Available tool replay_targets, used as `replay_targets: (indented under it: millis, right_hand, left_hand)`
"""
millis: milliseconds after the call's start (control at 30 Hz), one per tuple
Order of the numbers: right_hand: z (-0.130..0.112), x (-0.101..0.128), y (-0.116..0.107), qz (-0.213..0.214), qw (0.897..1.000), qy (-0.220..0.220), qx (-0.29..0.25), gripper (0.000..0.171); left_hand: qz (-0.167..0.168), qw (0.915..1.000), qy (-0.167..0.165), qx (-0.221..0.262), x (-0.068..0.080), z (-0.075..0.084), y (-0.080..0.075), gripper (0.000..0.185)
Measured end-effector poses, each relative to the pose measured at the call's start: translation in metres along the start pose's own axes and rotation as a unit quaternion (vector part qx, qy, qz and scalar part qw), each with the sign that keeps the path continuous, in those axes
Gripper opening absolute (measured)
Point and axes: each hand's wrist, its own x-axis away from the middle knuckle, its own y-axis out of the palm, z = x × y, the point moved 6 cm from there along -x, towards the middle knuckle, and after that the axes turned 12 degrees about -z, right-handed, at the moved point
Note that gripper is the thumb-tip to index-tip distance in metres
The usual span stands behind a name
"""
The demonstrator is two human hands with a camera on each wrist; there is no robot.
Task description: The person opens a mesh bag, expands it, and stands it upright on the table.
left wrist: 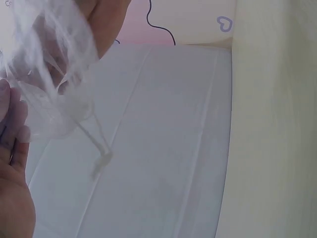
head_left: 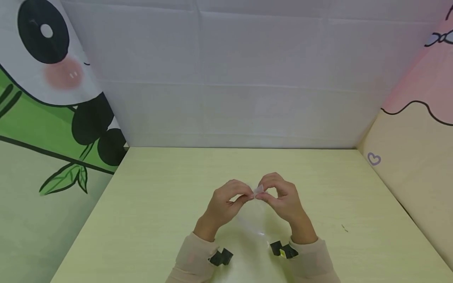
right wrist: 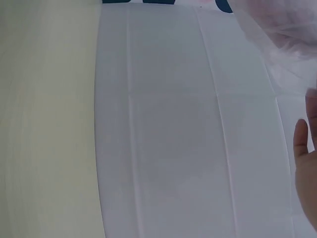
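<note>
In the head view, my left hand [head_left: 223, 201] and right hand [head_left: 286, 198] meet over the table, thumbs and fingertips pinching a thin, see-through plastic bag [head_left: 260, 189]. Most of the bag hangs below the hands there, barely visible against the tabletop. The left wrist view shows the crumpled bag [left wrist: 54, 64] beside the left hand's fingers [left wrist: 19, 116], with a pale, knotted strand [left wrist: 103, 157] dangling from it. Translucent folds of the bag [right wrist: 290, 62] fill the top right corner of the right wrist view, above the right hand [right wrist: 308, 168].
The pale yellow tabletop [head_left: 159, 188] runs back to a white, creased backdrop [head_left: 226, 78]. Printed panels flank it, a green and white one [head_left: 42, 129] on the left and a pink and cream one [head_left: 414, 129] on the right. A tiny dark scrap [head_left: 345, 228] lies right of the hands.
</note>
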Motion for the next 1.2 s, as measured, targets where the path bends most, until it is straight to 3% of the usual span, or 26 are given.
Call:
replay_targets:
  millis: [133,267,367,433,533,700,967,1200]
  right_hand:
    - [-0.004,0.000,0.002,-0.003,0.998,-0.044,0.043,0.021]
    - [-0.007,-0.001,0.005,-0.009,0.995,-0.052,0.085,0.026]
    - [-0.009,-0.002,0.007,-0.018,0.994,-0.050,0.097,0.028]
    - [-0.008,-0.001,0.008,-0.023,0.994,-0.038,0.099,0.028]
    - [-0.007,0.001,0.008,-0.021,0.995,-0.007,0.100,0.028]
    - [-0.007,0.003,0.009,-0.026,0.994,0.039,0.101,0.026]
    - [-0.013,0.001,0.017,-0.067,0.994,0.020,0.089,0.029]
    - [-0.016,0.003,0.021,-0.064,0.994,0.013,0.084,0.030]
  left_hand:
    - [0.001,0.9998,-0.016,0.010,0.002,-0.002,-0.001,0.005]
    - [0.006,0.9991,-0.036,0.022,0.005,-0.005,-0.002,0.019]
    - [0.009,0.9982,-0.046,0.036,0.008,-0.007,-0.002,0.012]
    - [0.008,0.9977,-0.050,0.046,0.009,-0.007,-0.003,0.003]
    - [0.005,0.9975,-0.051,0.050,0.009,-0.006,-0.003,0.015]
    - [-0.004,0.9990,-0.037,0.026,0.009,-0.001,-0.005,0.017]
    - [-0.013,0.9994,-0.030,-0.008,0.011,0.002,-0.007,0.019]
    - [-0.023,0.9993,-0.027,-0.015,0.015,0.004,-0.007,0.019]
